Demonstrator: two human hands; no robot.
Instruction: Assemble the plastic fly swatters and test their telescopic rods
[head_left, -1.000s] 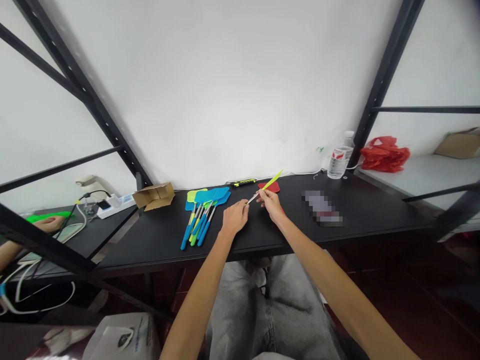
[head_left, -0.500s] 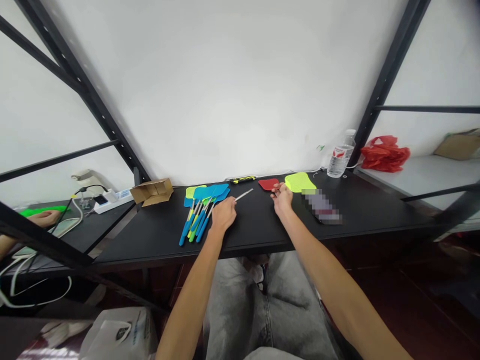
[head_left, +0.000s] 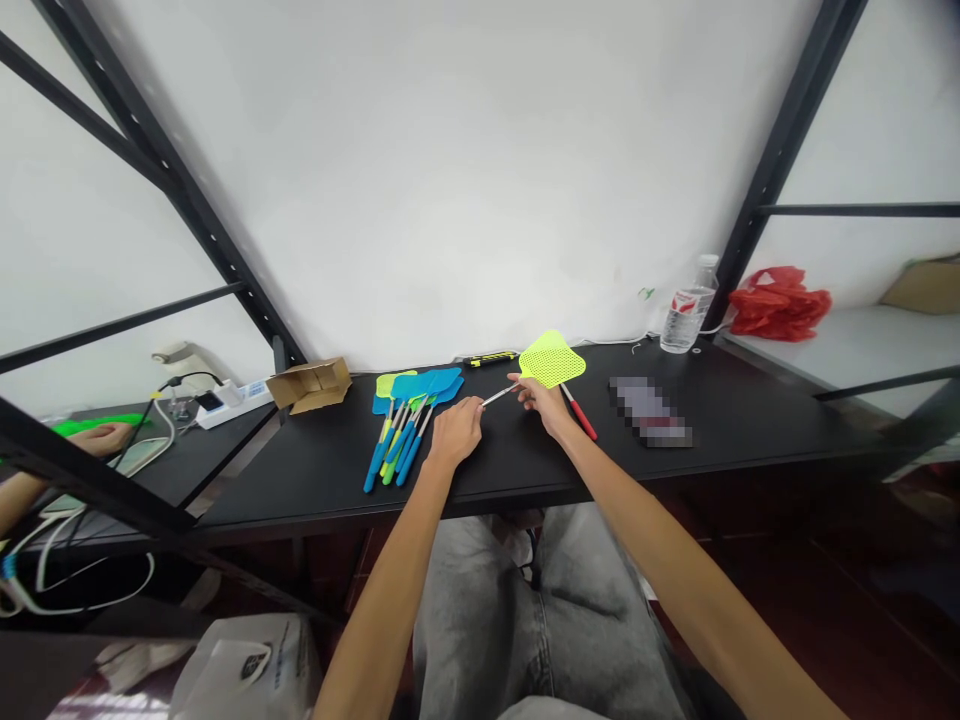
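Observation:
My left hand [head_left: 457,432] is closed around one end of a thin silvery rod [head_left: 498,397]; its grip end is hidden in the fist. The rod points right, to the fingers of my right hand [head_left: 546,402]. That hand pinches the lower edge of a yellow fly swatter head [head_left: 553,360], a perforated paddle tilted up above the table. Rod tip and paddle meet at the fingers; whether they are joined I cannot tell. A red-handled fly swatter [head_left: 580,415] lies by my right wrist, its upper part covered. Several blue and green fly swatters [head_left: 409,430] lie left of my left hand.
On the black table [head_left: 300,490] stand an open cardboard box [head_left: 309,387] and a water bottle [head_left: 686,308]. A black-yellow tool [head_left: 490,359] lies by the wall, a blurred-out object [head_left: 651,410] at right. Another person's hand [head_left: 105,438] rests at far left. Black metal posts [head_left: 787,150] frame both sides.
My right hand has moved left with the yellow swatter head, bringing it to the rod's tip. The red swatter's handle now shows and its head is covered. My left hand still holds the rod.

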